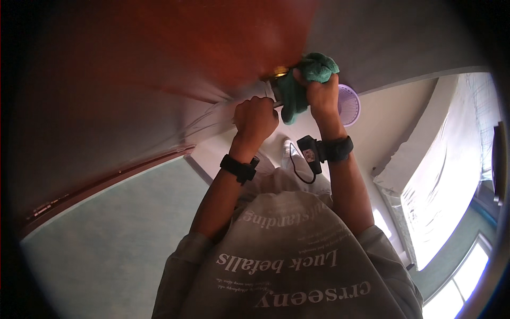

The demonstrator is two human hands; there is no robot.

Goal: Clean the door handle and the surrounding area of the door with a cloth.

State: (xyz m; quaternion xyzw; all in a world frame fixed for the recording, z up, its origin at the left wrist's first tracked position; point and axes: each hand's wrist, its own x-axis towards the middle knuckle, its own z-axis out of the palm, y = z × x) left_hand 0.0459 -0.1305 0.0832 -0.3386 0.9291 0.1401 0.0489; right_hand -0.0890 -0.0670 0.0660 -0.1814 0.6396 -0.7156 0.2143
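A dark red-brown door stands close in front of me. My left hand is closed around a metal door handle, of which only a short end shows past the fist. Beside it, my right hand grips a green cloth, bunched over the top of the fist and hanging down next to the handle. A shiny brass-coloured piece of the lock fitting shows at the door's edge above the handle. The cloth hides part of the fitting.
A purple slatted basket stands on the floor behind my right wrist. To the right is a large piece covered in pale sheeting, with a window beyond. A pale green wall lies to the left, edged by a red-brown frame.
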